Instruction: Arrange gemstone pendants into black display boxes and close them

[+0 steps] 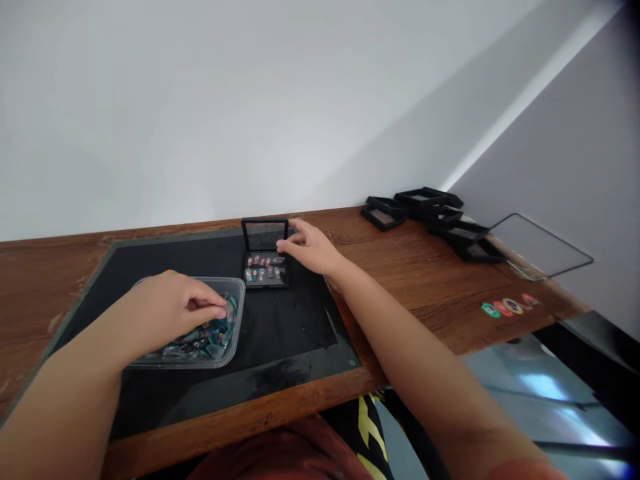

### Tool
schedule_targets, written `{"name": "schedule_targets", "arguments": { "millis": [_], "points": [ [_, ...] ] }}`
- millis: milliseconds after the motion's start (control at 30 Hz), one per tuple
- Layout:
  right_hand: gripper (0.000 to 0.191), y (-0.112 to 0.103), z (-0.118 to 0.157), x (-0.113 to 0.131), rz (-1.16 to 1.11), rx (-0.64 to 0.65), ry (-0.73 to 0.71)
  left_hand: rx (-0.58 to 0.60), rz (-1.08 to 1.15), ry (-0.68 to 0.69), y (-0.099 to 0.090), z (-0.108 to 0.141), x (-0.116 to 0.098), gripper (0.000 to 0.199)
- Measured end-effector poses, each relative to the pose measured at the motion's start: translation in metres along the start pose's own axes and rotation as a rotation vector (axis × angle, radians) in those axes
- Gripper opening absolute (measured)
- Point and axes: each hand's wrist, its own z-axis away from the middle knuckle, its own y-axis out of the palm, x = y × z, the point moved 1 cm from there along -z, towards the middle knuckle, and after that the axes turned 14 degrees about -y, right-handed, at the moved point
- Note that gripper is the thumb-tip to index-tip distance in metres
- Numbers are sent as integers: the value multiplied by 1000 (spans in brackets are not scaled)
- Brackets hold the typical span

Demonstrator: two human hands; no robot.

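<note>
A clear plastic tub (241,300) filled with loose press-on nails (216,349) in teal, clear and dark tones sits on the mat. My left hand (180,307) reaches into it, thumb and forefinger closed together at the nails; what lies between them is too small to make out. Beyond the tub stands an open black display case (265,286) with two rows of decorated nails (263,274) in its base. Its windowed lid (266,235) is upright. My right hand (313,248) grips the lid's right edge, thumb in front and fingers behind.
A black mat (295,333) lies on the wooden table (395,287) against a white wall. Several more black cases (425,207) are piled at the back right. Round colourful stickers (510,306) and a thin black wire frame (555,243) are at the table's right side.
</note>
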Motion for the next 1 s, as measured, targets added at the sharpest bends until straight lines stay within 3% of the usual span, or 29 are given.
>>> {"name": "schedule_targets", "arguments": {
  "millis": [133, 267, 567, 867, 1000],
  "points": [
    [92, -1, 8, 8, 276, 116, -50, -14, -112, -17, 1, 0, 1, 38],
    [104, 5, 8, 12, 353, 113, -21, -8, -118, -10, 0, -2, -1, 38],
    [96, 18, 6, 10, 336, 37, 36, 16, -136, -37, -2, -1, -8, 35],
    [91, 17, 6, 12, 240, -50, 110, -2, -133, -9, -1, -1, -8, 34],
    [71, 13, 5, 14, 184, -43, 132, -28, -117, -11, -2, 0, -6, 31]
  ]
}}
